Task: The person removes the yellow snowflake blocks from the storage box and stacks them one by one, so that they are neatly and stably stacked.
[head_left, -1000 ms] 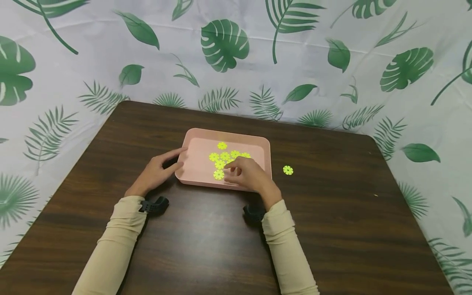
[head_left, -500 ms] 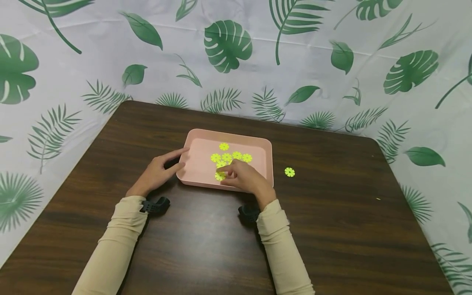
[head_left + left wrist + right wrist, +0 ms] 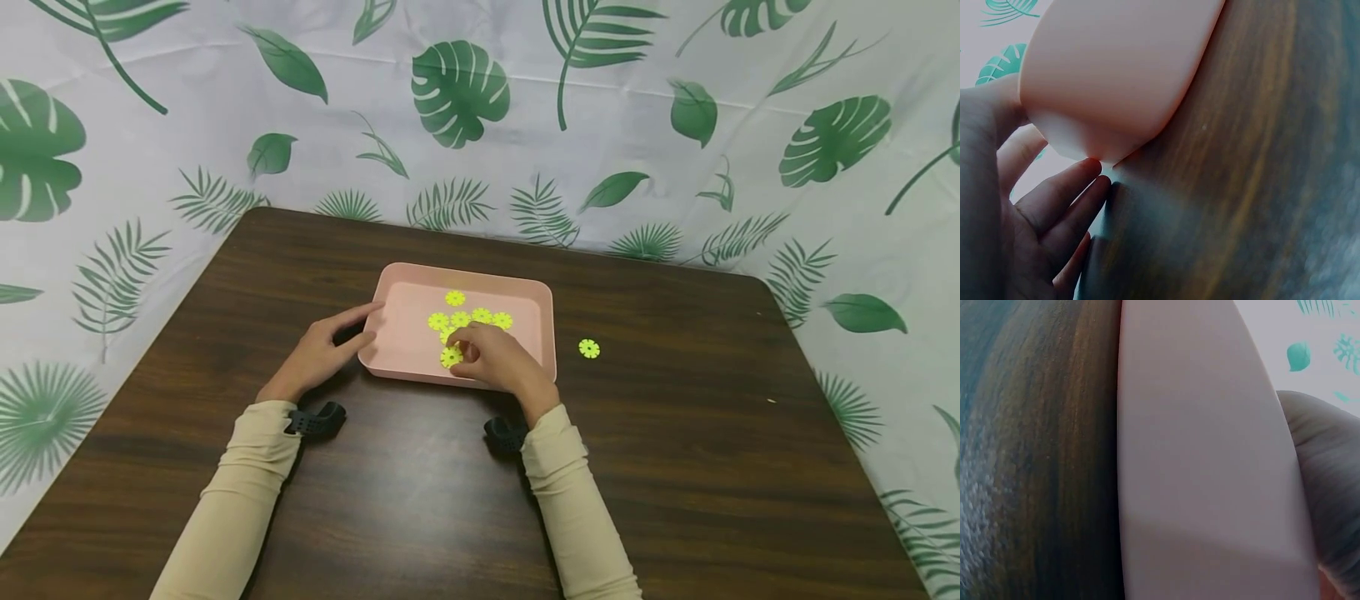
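A pink tray holds several flat yellow interlocking discs with notched edges. My left hand grips the tray's left end. In the left wrist view its thumb reaches over the rim while the fingers lie at the outer wall. Over the tray's near right part is my right hand, index finger and thumb curled to opposite edges of one yellow disc. This hand partly hides the discs behind it. In the right wrist view the outer wall hides the fingertips, and the thumb side shows past the rim.
One more yellow disc lies on the dark wooden table, right of the tray. A tiny pale scrap lies farther right. Behind the table hangs a leaf-print curtain. Both wrists wear black camera bands.
My right hand has moved slightly left and its index finger has curled in at the nearest disc, which has shifted a little right. My left hand stays at the tray's end.
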`<state>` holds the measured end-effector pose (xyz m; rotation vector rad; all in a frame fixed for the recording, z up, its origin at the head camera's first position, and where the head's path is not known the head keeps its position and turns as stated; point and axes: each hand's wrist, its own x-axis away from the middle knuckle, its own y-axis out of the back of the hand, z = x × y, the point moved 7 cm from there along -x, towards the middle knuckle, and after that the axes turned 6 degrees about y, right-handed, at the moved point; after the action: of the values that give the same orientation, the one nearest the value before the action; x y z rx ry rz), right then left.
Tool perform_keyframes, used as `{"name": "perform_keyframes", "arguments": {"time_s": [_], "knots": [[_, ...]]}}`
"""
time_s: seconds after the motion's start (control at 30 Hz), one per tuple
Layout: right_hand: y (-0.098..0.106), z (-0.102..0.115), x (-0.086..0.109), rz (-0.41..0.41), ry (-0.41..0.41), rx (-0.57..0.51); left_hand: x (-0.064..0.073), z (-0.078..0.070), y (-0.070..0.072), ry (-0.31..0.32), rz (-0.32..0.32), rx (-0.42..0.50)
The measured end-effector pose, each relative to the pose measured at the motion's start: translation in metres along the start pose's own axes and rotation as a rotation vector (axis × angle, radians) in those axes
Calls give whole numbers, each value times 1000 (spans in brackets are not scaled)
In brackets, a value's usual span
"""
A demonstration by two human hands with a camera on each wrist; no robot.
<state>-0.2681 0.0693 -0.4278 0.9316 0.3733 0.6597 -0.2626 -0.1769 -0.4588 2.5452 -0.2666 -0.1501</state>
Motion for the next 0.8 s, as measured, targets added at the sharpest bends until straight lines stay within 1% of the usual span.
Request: {"name": "perform_keyframes", "arguments": {"time_s": [0.1,0.33,0.53,0.6,0.67,0.73,0.8], "knots": [[0,0,0,-5,-3,1,1,0,0,1,1,2],[0,1,1,6,29,15,0,1,0,-5,-1,2],[3,-3,1,-19,14,-15,1,0,0,2,4,-4],[8,-5,3,-51,16,-25,2,0,0,7,4,-8],[19,-8,8,-105,20,-40,2,1,0,11,4,-9],[35,-12,17,-187,29,-48,2,1,-1,13,4,0],[55,-19,29,-285,17,-63,1,0,0,13,0,13]]}}
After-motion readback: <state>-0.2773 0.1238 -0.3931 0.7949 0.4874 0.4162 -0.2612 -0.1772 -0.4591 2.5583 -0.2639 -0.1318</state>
